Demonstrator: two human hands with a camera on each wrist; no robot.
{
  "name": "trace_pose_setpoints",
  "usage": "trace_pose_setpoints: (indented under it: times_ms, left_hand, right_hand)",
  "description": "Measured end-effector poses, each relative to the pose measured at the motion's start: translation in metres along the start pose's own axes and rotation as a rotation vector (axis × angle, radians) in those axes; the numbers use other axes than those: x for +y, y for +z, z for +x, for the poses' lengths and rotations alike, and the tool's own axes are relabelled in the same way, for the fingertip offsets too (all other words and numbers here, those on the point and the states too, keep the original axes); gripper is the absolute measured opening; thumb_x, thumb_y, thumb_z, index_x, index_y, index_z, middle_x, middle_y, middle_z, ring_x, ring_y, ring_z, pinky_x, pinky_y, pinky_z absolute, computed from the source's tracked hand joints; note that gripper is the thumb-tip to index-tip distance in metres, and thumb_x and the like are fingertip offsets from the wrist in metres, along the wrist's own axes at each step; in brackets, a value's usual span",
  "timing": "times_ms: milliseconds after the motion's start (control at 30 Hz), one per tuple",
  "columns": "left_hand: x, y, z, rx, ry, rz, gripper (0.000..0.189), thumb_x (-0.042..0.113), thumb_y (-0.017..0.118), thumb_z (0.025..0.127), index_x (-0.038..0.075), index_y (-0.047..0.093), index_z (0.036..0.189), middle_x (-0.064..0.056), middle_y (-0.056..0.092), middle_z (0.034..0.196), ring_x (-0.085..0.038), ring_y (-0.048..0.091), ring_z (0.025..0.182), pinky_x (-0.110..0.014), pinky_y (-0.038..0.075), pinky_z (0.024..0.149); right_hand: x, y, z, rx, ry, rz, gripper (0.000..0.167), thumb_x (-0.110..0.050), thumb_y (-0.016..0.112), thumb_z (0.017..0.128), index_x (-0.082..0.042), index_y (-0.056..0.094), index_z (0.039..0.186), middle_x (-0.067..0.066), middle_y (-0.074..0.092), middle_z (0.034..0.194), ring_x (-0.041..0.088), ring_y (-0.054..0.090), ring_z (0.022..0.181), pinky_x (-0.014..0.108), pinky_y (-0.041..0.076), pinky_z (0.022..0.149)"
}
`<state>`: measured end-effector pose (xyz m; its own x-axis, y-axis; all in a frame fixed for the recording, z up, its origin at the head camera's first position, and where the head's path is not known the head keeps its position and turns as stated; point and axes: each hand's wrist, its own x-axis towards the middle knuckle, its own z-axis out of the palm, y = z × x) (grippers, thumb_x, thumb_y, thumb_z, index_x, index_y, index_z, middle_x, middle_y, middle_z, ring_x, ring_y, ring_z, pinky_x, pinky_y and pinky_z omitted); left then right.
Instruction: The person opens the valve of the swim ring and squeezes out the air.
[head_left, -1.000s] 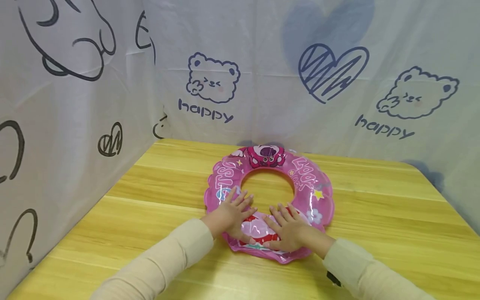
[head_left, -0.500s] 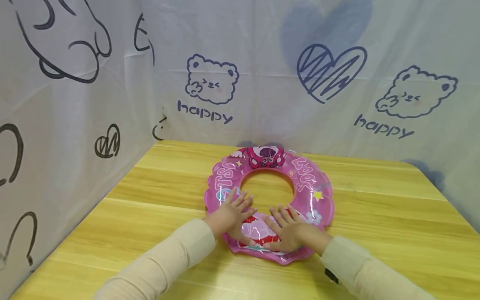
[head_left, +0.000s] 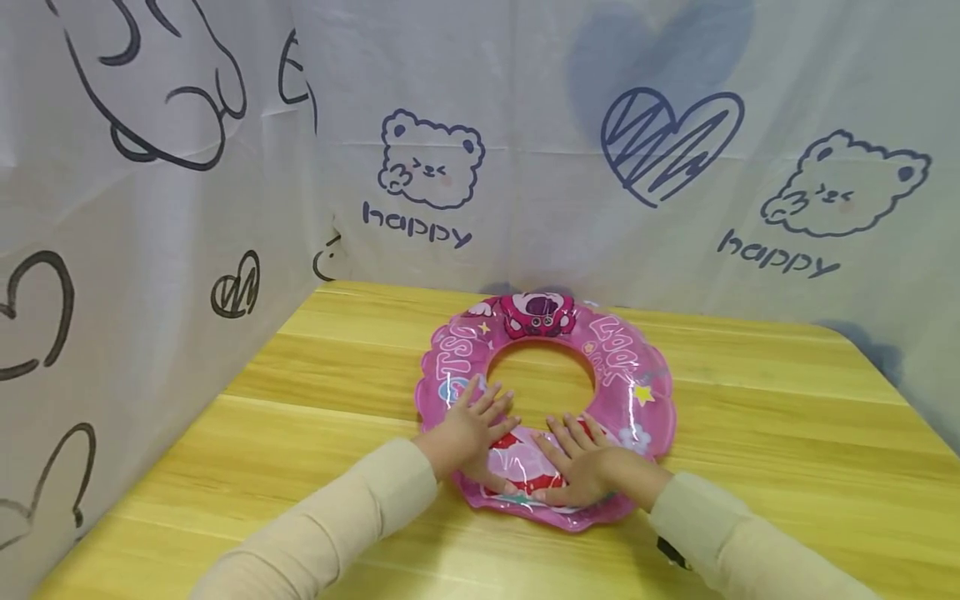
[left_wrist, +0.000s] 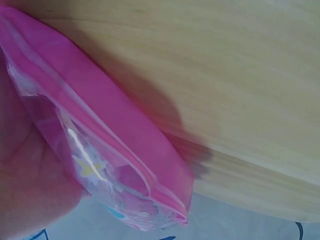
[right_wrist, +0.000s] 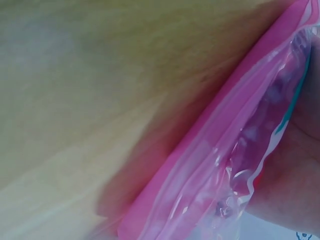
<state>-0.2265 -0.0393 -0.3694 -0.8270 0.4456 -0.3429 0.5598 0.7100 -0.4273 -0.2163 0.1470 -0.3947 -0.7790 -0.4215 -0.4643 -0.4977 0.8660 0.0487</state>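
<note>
A pink inflatable swim ring (head_left: pixel 637 375) with a cartoon bear, lettering, stars and flowers lies flat on the wooden table. On its near left part rests my left hand (head_left: pixel 472 433), fingers straight and spread toward the hole. My right hand (head_left: pixel 585 467) lies spread on the near right part, its thumb close to the left thumb. Between them a red and pink print shows. In the left wrist view the ring's seamed edge (left_wrist: pixel 110 120) runs beside the palm (left_wrist: pixel 35 175). The right wrist view shows the palm (right_wrist: pixel 290 175) against the clear, wrinkled top of the ring (right_wrist: pixel 200 165).
The yellow wood-grain table (head_left: pixel 300 433) reaches back to a white cloth (head_left: pixel 540 208) printed with bears, hearts and the word happy. Another white cloth wall (head_left: pixel 165 250) with black line drawings borders the left side. A small dark object (head_left: pixel 672 552) shows under the right sleeve.
Both hands keep their place on the swim ring. The whole head view has shifted slightly, so everything sits a little further right.
</note>
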Motion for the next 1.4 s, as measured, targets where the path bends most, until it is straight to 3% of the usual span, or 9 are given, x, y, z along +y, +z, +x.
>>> trace_pose_setpoints:
  times_ms: [133, 367, 933, 1200, 1400]
  left_hand:
    - [0.001, -0.004, -0.003, -0.004, -0.004, 0.016, 0.096, 0.088, 0.031, 0.07, 0.035, 0.015, 0.148, 0.003, 0.001, 0.158, -0.02, -0.002, 0.146, -0.044, -0.004, 0.118]
    - [0.001, 0.006, 0.004, 0.054, 0.007, 0.005, 0.099, 0.089, 0.033, 0.068, 0.032, 0.019, 0.148, 0.002, 0.005, 0.158, -0.022, 0.0, 0.146, -0.046, -0.002, 0.118]
    - [0.002, 0.013, 0.019, -0.004, 0.012, -0.046, 0.105, 0.089, 0.041, 0.064, 0.03, 0.02, 0.148, 0.001, 0.003, 0.158, -0.023, -0.002, 0.146, -0.046, -0.005, 0.118]
    - [-0.002, 0.016, 0.01, 0.063, 0.058, -0.126, 0.102, 0.086, 0.044, 0.067, 0.027, 0.024, 0.148, -0.002, 0.009, 0.158, -0.024, 0.004, 0.146, -0.046, -0.005, 0.118]
    - [-0.006, 0.009, 0.006, -0.02, 0.055, -0.159, 0.101, 0.085, 0.041, 0.07, 0.029, 0.016, 0.149, -0.001, 0.003, 0.158, -0.022, -0.002, 0.146, -0.046, -0.011, 0.116]
  right_hand:
    - [0.001, 0.0, -0.001, 0.0, -0.001, 0.001, 0.088, -0.074, 0.03, 0.084, -0.02, 0.01, 0.151, 0.01, 0.0, 0.158, 0.032, -0.004, 0.145, 0.049, -0.006, 0.117]
    - [0.002, 0.0, 0.0, -0.014, 0.012, -0.012, 0.09, -0.077, 0.028, 0.083, -0.021, 0.009, 0.151, 0.009, 0.0, 0.158, 0.031, -0.003, 0.145, 0.049, -0.005, 0.117]
    - [0.001, -0.001, 0.002, -0.032, 0.019, -0.004, 0.088, -0.074, 0.034, 0.083, -0.023, 0.01, 0.15, 0.01, 0.0, 0.158, 0.031, -0.004, 0.145, 0.048, -0.005, 0.117]
    - [0.0, -0.001, 0.0, -0.032, 0.019, 0.012, 0.089, -0.075, 0.034, 0.083, -0.022, 0.01, 0.15, 0.01, 0.0, 0.158, 0.031, -0.004, 0.145, 0.049, -0.006, 0.117]
    - [-0.001, -0.004, -0.001, -0.02, 0.02, -0.004, 0.088, -0.073, 0.036, 0.083, -0.023, 0.01, 0.15, 0.009, 0.001, 0.158, 0.031, -0.003, 0.145, 0.048, -0.005, 0.117]
